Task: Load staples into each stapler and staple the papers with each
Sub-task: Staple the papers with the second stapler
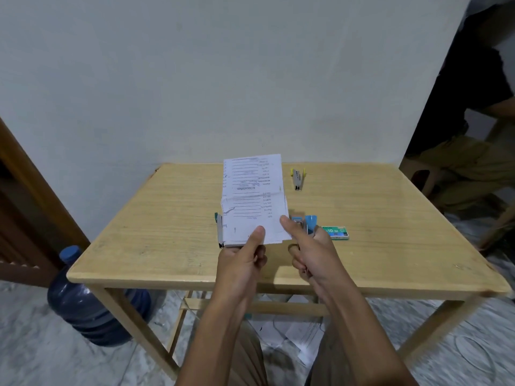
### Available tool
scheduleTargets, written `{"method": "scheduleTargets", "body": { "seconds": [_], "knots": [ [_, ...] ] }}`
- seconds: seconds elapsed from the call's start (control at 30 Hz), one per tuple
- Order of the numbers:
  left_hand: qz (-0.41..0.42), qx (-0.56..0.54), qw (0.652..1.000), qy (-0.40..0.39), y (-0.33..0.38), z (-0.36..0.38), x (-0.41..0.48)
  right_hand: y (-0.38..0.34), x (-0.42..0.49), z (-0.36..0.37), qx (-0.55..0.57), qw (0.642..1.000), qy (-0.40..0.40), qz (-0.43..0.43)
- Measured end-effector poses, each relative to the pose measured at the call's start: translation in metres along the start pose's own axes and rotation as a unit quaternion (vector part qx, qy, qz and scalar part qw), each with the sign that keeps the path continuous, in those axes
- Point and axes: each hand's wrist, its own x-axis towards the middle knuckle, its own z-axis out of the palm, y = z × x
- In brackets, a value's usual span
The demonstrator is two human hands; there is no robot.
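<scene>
My left hand (245, 257) holds a small stack of printed papers (252, 196) upright above the wooden table (156, 218), thumb on the front near the bottom edge. My right hand (309, 246) grips a blue stapler (306, 225) at the papers' lower right corner. A teal stapler (219, 229) lies on the table just left of the papers, partly hidden behind them. A yellow stapler (297, 178) lies farther back on the right. A green box of staples (335, 232) sits right of my right hand.
The table stands against a white wall. A blue water jug (83, 296) sits on the floor at the left. Loose papers (292, 335) lie on the floor under the table. Another person (473, 135) sits at the far right.
</scene>
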Motion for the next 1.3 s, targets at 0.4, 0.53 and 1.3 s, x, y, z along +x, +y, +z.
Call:
{"method": "scheduleTargets", "body": {
  "seconds": [0.4, 0.53, 1.3],
  "knots": [
    [0.071, 0.209, 0.967, 0.125, 0.049, -0.039, 0.075, -0.008, 0.032, 0.008, -0.116, 0.992, 0.046, -0.003],
    [0.09, 0.275, 0.939, 0.186, 0.076, -0.058, 0.144, -0.015, 0.046, 0.007, -0.173, 0.984, 0.042, 0.001],
    [0.159, 0.749, 0.629, 0.134, 0.04, -0.107, 0.213, 0.007, 0.214, 0.039, -0.615, 0.784, 0.034, -0.082]
  ]
}}
